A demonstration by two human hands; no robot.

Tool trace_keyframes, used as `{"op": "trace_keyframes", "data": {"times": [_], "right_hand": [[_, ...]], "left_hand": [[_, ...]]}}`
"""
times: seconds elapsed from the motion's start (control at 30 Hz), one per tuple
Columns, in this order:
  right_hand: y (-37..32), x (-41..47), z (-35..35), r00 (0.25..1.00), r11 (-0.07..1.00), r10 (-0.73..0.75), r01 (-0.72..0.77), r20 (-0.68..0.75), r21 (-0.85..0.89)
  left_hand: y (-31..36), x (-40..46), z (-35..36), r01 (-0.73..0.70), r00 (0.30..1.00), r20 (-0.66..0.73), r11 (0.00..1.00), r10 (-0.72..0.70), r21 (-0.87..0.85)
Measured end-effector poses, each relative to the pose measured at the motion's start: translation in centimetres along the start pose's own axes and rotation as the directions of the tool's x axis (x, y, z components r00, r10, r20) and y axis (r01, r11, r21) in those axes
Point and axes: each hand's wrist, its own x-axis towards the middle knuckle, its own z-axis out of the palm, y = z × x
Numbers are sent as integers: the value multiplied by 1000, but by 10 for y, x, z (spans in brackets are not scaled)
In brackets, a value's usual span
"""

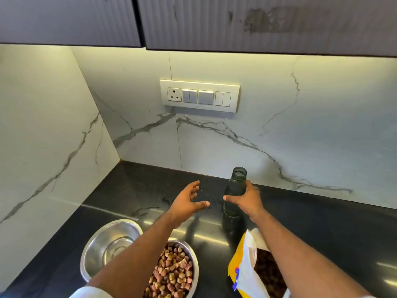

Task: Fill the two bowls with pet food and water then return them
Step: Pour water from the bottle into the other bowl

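Bowls: empty steel bowl (109, 246) and kibble-filled bowl (174, 274) touching, near edge of black counter (322, 229), under left forearm. Right hand (247, 201) wrapped around uncapped dark bottle (234, 190). Left hand (189, 201) spread, empty, just beside bottle. Open food bag (247, 274) under right forearm. Marble backsplash (300, 125), switch panel (199, 96).
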Motion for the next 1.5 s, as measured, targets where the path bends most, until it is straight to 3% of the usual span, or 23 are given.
{"op": "trace_keyframes", "data": {"times": [0.4,0.67,1.0,1.27,1.43,1.5], "right_hand": [[5,3,2,994,983,-94,83,-62,-161],[-42,-14,14,965,933,-236,257,109,-251],[-102,-49,82,894,810,-351,439,278,-389],[-116,-81,140,842,649,-378,538,385,-539],[-113,-95,168,828,575,-344,559,443,-598],[-110,-98,176,821,543,-339,569,459,-617]], "left_hand": [[13,4,5,-2,999,-33,1000,3,22],[11,-32,-30,-22,992,-120,1000,24,16],[-19,-96,-110,-16,950,-313,999,2,-43],[-70,-147,-183,62,801,-598,997,-25,41],[-106,-182,-203,290,638,-764,949,-94,126],[-120,-191,-207,390,615,-780,904,-116,173]]}}
